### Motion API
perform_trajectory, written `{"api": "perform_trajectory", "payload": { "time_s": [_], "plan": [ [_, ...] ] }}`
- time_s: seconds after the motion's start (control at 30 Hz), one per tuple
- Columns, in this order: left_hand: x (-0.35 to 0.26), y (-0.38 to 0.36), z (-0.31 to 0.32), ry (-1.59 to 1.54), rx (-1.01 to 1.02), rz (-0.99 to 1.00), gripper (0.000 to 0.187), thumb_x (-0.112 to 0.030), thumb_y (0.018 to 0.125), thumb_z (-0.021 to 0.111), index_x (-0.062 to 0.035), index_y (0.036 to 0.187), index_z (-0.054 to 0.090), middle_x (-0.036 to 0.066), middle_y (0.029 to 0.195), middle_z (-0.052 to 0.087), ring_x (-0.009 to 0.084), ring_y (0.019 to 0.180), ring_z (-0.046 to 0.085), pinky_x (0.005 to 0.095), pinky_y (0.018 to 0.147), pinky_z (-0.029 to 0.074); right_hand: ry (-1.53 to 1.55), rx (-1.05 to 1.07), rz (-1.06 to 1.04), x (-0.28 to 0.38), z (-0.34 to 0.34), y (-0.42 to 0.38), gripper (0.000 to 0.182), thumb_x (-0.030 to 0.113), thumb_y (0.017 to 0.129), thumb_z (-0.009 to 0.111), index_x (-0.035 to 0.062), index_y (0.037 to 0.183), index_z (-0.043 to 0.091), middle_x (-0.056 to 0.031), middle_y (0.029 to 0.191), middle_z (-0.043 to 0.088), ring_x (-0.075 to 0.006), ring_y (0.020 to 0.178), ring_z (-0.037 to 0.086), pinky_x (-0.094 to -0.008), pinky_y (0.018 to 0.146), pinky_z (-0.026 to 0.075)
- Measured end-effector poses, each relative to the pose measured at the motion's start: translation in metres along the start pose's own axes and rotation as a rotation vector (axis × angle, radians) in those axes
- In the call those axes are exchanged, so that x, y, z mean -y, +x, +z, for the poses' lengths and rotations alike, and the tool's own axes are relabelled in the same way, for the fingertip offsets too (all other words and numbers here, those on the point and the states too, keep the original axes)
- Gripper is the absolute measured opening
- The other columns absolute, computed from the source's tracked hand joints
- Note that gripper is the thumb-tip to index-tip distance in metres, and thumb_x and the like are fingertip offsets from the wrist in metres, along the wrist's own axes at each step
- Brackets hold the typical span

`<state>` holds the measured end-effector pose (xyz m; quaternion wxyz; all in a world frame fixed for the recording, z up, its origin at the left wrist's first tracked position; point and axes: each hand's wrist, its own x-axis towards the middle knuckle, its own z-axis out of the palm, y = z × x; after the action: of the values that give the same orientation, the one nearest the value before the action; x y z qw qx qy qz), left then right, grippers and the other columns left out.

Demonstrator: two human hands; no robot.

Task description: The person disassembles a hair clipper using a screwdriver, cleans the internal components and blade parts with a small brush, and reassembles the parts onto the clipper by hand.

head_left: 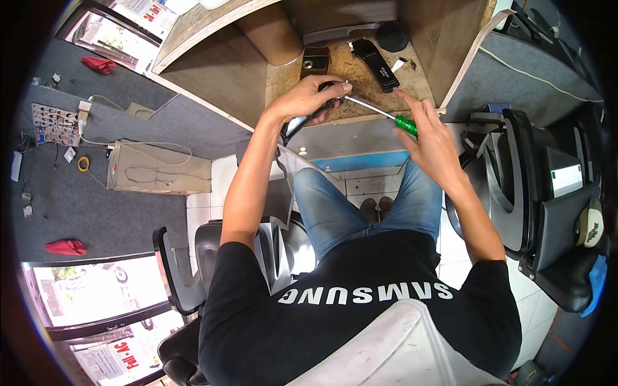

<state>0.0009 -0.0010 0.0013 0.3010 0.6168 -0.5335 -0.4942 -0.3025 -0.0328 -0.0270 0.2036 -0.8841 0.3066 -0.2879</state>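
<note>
My left hand [309,100] is closed round a dark clipper-like device [302,122] with a silvery part, its fingers near the device's upper end. In my right hand [432,138] is a screwdriver with a green handle [405,125]; the metal shaft points left and its tip meets the device by my left fingertips. My right index finger reaches up to the lower end of a black hair clipper [375,64], which lies on the wooden shelf [344,114]. A small dark box-shaped item [315,62] sits on the shelf to the clipper's left.
A round black item [392,36] and a brown cylinder [273,35] stand at the shelf's back, between wooden side panels. Below is a blue strip [360,161]. Black chairs [515,186] stand at the right, a cardboard box [145,168] at the left.
</note>
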Motion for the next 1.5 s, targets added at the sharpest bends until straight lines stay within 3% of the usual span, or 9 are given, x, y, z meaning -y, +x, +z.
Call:
{"api": "perform_trajectory", "payload": {
  "time_s": [0.27,0.47,0.57,0.67,0.77,0.97,1.07,1.17,1.5],
  "plan": [
    [0.001,0.002,0.000,0.060,-0.017,0.014,0.041,-0.041,0.106,0.066,-0.0017,0.117,0.070,0.002,0.083,0.064,0.0085,0.054,0.057,0.0252,0.050,0.046,0.037,-0.056,-0.068,-0.008,-0.001,0.002,0.044,0.014,0.099,0.069,0.0068,0.141,0.057,-0.0223,0.114,0.071,-0.0421,0.104,0.068,-0.0492,0.087,0.054],
    [-0.002,0.003,0.002,0.145,-0.060,0.019,0.041,-0.041,0.105,0.066,-0.0016,0.117,0.070,0.001,0.083,0.064,0.0086,0.054,0.058,0.0257,0.050,0.046,-0.053,-0.028,-0.070,-0.018,0.004,-0.001,0.030,0.012,0.099,0.068,0.0037,0.127,0.066,-0.0188,0.113,0.072,-0.0414,0.104,0.068,-0.0474,0.086,0.054],
    [-0.004,0.002,0.003,0.124,-0.074,0.010,0.041,-0.041,0.105,0.066,-0.0016,0.117,0.070,0.002,0.083,0.064,0.0087,0.054,0.057,0.0254,0.050,0.046,0.023,-0.089,-0.025,-0.016,0.008,-0.002,0.024,0.014,0.100,0.068,0.0012,0.121,0.066,-0.0192,0.103,0.070,-0.0409,0.097,0.068,-0.0482,0.084,0.055],
    [0.000,0.003,0.001,0.082,-0.062,0.019,0.041,-0.041,0.107,0.064,-0.0022,0.118,0.070,0.001,0.084,0.064,0.0088,0.053,0.057,0.0250,0.050,0.045,0.156,-0.201,0.056,-0.011,0.014,0.002,0.025,0.018,0.101,0.070,-0.0002,0.117,0.067,-0.0191,0.095,0.069,-0.0376,0.081,0.068,-0.0460,0.074,0.054],
    [0.004,0.003,-0.002,-0.026,-0.025,0.028,0.042,-0.041,0.108,0.060,-0.0020,0.118,0.069,0.001,0.083,0.064,0.0090,0.053,0.057,0.0248,0.049,0.045,0.253,-0.026,0.316,0.004,0.002,0.013,0.029,0.023,0.099,0.073,-0.0013,0.113,0.067,-0.0177,0.086,0.068,-0.0327,0.069,0.065,-0.0430,0.065,0.050],
    [-0.005,0.001,0.005,-0.402,-0.019,-0.072,0.042,-0.047,0.106,0.061,-0.0049,0.109,0.068,0.002,0.080,0.065,0.0100,0.053,0.059,0.0253,0.046,0.048,0.422,-0.075,0.219,0.010,0.030,0.055,0.027,0.025,0.096,0.078,0.0013,0.107,0.073,-0.0085,0.072,0.057,-0.0204,0.068,0.058,-0.0349,0.065,0.047],
    [-0.001,0.005,0.006,-0.438,-0.076,-0.151,0.043,-0.048,0.107,0.059,-0.0056,0.107,0.066,0.003,0.080,0.065,0.0124,0.052,0.060,0.0267,0.046,0.050,0.376,-0.241,-0.035,0.006,0.058,0.082,0.028,0.026,0.092,0.080,-0.0004,0.099,0.073,-0.0163,0.085,0.067,-0.0339,0.074,0.068,-0.0436,0.066,0.050],
    [0.006,0.010,0.009,-0.490,-0.106,-0.073,0.045,-0.050,0.107,0.059,-0.0057,0.106,0.065,0.004,0.081,0.065,0.0147,0.051,0.062,0.0291,0.046,0.053,0.338,-0.237,-0.036,0.009,0.070,0.095,0.030,0.028,0.090,0.081,0.0015,0.102,0.075,-0.0162,0.090,0.069,-0.0371,0.080,0.070,-0.0457,0.069,0.052],
    [0.007,0.011,0.015,-0.493,-0.144,-0.015,0.045,-0.050,0.109,0.054,-0.0059,0.113,0.063,0.006,0.083,0.067,0.0153,0.050,0.063,0.0302,0.045,0.053,0.454,-0.235,-0.047,0.008,0.070,0.099,0.023,0.022,0.094,0.076,-0.0006,0.095,0.075,-0.0152,0.084,0.071,-0.0357,0.075,0.071,-0.0428,0.069,0.054]
  ]
}}
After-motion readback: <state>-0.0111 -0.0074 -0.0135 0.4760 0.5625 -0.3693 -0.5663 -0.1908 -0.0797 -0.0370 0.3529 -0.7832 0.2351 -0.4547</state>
